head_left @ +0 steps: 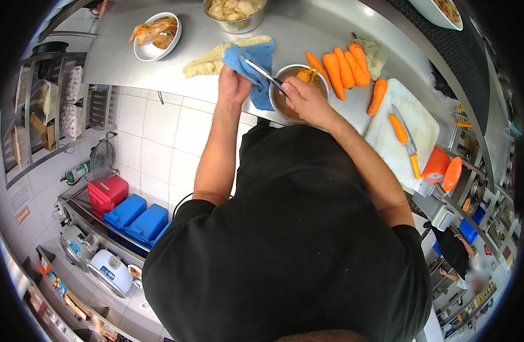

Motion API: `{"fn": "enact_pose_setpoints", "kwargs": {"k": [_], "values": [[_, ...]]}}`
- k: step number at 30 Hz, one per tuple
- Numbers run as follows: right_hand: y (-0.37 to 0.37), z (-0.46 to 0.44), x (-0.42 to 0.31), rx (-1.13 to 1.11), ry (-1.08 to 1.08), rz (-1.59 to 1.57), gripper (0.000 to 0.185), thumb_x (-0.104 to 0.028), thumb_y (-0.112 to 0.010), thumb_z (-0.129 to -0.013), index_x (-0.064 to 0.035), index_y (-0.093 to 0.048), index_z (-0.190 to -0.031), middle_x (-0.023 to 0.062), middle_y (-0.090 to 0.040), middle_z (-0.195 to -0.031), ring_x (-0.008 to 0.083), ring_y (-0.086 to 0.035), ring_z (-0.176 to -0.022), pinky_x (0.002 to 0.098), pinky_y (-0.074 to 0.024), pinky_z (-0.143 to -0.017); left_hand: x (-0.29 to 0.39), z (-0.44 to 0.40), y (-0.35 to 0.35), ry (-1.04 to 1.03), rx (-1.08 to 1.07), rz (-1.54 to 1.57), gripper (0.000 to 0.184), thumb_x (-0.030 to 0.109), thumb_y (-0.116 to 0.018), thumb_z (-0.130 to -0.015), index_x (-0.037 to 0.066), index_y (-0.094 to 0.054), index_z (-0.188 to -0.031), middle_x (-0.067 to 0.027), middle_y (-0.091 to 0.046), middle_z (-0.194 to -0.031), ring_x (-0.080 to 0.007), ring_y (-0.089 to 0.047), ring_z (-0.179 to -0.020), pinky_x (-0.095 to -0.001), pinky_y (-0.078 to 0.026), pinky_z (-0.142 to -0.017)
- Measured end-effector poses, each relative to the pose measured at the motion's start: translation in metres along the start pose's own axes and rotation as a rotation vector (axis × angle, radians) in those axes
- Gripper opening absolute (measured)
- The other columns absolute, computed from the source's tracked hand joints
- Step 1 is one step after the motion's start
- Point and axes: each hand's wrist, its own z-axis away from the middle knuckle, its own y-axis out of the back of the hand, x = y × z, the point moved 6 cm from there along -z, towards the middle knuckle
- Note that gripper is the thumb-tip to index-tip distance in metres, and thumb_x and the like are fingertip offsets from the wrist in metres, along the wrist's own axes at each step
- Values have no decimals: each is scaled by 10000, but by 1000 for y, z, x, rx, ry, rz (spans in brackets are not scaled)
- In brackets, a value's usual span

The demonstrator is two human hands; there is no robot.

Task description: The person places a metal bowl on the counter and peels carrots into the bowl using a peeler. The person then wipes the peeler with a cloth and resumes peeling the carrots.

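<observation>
My right hand [307,101] is closed around the dark handle of a knife [261,70], whose narrow metal blade points up and left over a blue cloth [265,94]. My left hand [234,86] grips an edge of that cloth near the blade. Below my right hand is a metal bowl [275,105] of brownish liquid, with an orange and yellow item [307,74] in it that I cannot make out. Several carrots [346,68] lie right of the bowl. A yellow cloth [208,61] is beside the blue one.
A white bowl of cooked chicken [137,51] and a metal bowl of pale pieces [239,26] stand on the steel counter [111,54]. At right, a cutting board [387,134] bears a carrot and a yellow-handled knife [413,157]. Another person [453,251] is at far right.
</observation>
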Motion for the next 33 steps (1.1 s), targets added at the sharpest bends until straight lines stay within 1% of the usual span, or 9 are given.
{"fn": "enact_pose_setpoints", "kwargs": {"k": [1,2,4,7,12,17,22,29,33], "values": [[-2,1,3,7,34,14,306,-354,-474,-1156,-89,-600,-1071,-43,-535,-728,61,-474,-551,264,-397,-487,4,-1,5,1,-13,-7,319,307,-579,-1095,71,-652,-1297,-86,-707,-1280,-252,-663,-1208,-445,-505,-1105],[-1,0,4,20,82,22,292,-348,-488,-1152,-87,-595,-1075,-40,-543,-739,63,-478,-554,266,-398,-487,5,-2,8,2,-26,-16,367,336,-575,-1097,74,-639,-1345,-95,-694,-1336,-274,-646,-1260,-471,-475,-1154],[1,-4,0,47,180,33,269,-337,-518,-1144,-83,-586,-1085,-32,-559,-762,65,-487,-561,269,-400,-487,9,3,4,3,-10,-24,356,333,-574,-1097,65,-648,-1320,-95,-706,-1315,-270,-654,-1248,-465,-488,-1135],[4,-1,-3,56,-21,1,264,-311,-616,-1092,-49,-596,-1112,87,-670,-860,229,-677,-828,394,-521,-767,11,8,-3,41,-74,29,357,328,-575,-1100,39,-658,-1292,-110,-719,-1287,-267,-672,-1217,-451,-518,-1096],[9,-2,-3,168,52,29,353,-291,-773,-990,-53,-552,-1128,103,-674,-969,252,-678,-878,400,-530,-790,-5,30,-14,116,-88,38,417,333,-578,-1098,41,-594,-1395,-128,-667,-1400,-289,-627,-1304,-487,-474,-1154],[12,-3,-9,209,80,93,420,-261,-847,-920,-59,-531,-1111,110,-658,-947,265,-673,-868,413,-527,-776,-27,41,-2,165,-145,-3,467,318,-637,-1068,51,-568,-1445,-104,-658,-1404,-252,-619,-1310,-442,-485,-1139],[10,-3,-14,225,114,125,417,-217,-856,-902,-54,-519,-1086,109,-644,-924,268,-666,-850,417,-519,-758,-24,49,-39,128,-180,-76,349,155,-654,-1057,81,-573,-1389,-47,-671,-1306,-182,-647,-1204,-378,-527,-1061],[6,-6,-13,215,160,312,395,-160,-824,-907,-42,-499,-1096,172,-654,-986,384,-670,-927,462,-519,-798,-30,42,-41,20,-89,-183,359,-77,-620,-986,88,-545,-1295,-35,-675,-1207,-164,-665,-1124,-350,-540,-1009],[8,-4,-19,228,164,358,389,-149,-802,-921,-35,-491,-1125,191,-661,-1029,422,-671,-993,490,-520,-828,-29,39,-41,-29,-49,-189,372,-125,-585,-960,85,-526,-1262,-50,-673,-1167,-164,-673,-1085,-346,-555,-969]]}}
